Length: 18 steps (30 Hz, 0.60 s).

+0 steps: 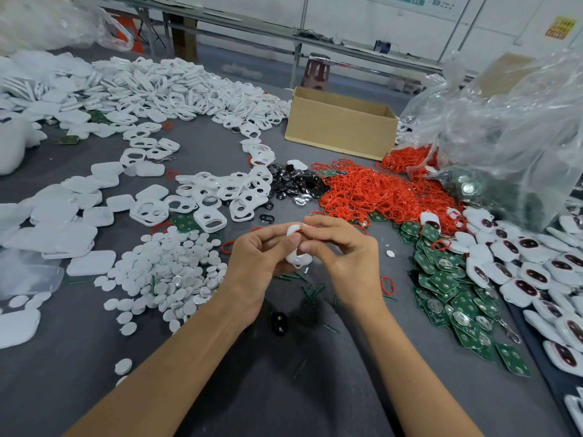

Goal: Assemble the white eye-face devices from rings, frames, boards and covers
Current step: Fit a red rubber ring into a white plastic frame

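Over the middle of the grey table, my left hand and my right hand together hold one white frame, fingers pinching it from both sides. A thin red ring sits at the frame's upper end under my fingertips. A heap of red rings lies behind my right hand. Green boards are piled to the right. White frames and white covers spread to the left. Finished white devices with dark eye windows lie at the far right.
A mound of white round discs lies left of my left hand. Black oval parts sit behind the frames. An open cardboard box stands at the back. A big clear plastic bag fills the right rear.
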### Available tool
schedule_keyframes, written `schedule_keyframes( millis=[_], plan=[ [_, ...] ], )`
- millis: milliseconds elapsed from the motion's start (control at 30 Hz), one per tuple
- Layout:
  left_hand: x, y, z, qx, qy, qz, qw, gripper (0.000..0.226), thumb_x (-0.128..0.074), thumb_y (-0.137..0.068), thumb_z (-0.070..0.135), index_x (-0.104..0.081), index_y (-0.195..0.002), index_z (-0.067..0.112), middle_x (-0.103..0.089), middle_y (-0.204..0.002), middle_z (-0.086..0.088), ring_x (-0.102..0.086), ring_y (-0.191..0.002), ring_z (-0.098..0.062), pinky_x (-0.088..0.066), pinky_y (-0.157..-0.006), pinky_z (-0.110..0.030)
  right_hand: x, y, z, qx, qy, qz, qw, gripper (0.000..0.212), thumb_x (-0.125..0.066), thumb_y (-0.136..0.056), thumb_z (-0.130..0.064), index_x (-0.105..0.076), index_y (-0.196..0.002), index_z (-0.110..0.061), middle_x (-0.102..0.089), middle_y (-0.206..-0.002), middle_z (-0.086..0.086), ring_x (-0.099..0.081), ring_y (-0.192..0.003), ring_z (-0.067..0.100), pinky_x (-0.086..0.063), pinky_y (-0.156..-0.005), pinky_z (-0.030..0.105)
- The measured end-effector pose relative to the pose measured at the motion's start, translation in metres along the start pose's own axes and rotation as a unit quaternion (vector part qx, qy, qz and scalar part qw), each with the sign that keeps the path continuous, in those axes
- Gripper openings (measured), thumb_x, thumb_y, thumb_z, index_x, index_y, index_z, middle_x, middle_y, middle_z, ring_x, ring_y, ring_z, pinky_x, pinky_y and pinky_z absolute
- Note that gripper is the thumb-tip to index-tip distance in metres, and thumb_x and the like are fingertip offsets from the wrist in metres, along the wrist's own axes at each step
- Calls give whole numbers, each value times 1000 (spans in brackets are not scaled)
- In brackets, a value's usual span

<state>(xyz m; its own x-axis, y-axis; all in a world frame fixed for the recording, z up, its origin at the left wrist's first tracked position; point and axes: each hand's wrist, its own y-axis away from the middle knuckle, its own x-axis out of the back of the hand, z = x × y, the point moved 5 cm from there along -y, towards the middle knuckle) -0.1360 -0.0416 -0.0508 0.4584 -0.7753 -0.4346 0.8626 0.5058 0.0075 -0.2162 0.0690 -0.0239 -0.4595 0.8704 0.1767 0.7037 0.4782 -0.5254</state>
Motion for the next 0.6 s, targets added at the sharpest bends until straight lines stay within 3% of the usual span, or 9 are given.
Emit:
schedule_keyframes(
  millis=[100,267,467,600],
  plan=[
    [0,1,2,-5,11,-12,1000,18,-69,-73,16,-75,-91,15,-75,-76,-5,-69,-64,-9,-53,-53,-20,0,0,2,-25,-35,-19,999,27,-77,-71,-3,-75,-88,-24,-71,-107,-3,-65,-106,15,-50,-95,37],
    [-2,0,3,-18,2,-10,1000,23,-69,-72,20,-74,-94,14,-76,-82,-6,-71,-71,-12,-58,-59,-24,-1,-1,8,-63,-139,-43,987,21,-69,-79,0,-75,-94,-13,-74,-102,-3,-66,-104,11,-50,-86,22],
    [-4,1,8,-40,-30,-44,998,21,-69,-75,22,-76,-94,19,-76,-91,-7,-71,-76,-14,-59,-66,-24,-4,1,23,-199,-264,-36,943,31,-79,-64,-16,-76,-95,-14,-73,-95,12,-66,-86,25,-52,-87,43],
    [-6,3,9,-51,-42,-55,996,20,-67,-77,20,-74,-96,20,-77,-89,-4,-71,-72,-11,-58,-64,-21,-5,3,24,-242,-286,-79,924,15,-72,-68,-13,-77,-81,-9,-74,-82,12,-69,-72,22,-55,-79,38]
  ],
)
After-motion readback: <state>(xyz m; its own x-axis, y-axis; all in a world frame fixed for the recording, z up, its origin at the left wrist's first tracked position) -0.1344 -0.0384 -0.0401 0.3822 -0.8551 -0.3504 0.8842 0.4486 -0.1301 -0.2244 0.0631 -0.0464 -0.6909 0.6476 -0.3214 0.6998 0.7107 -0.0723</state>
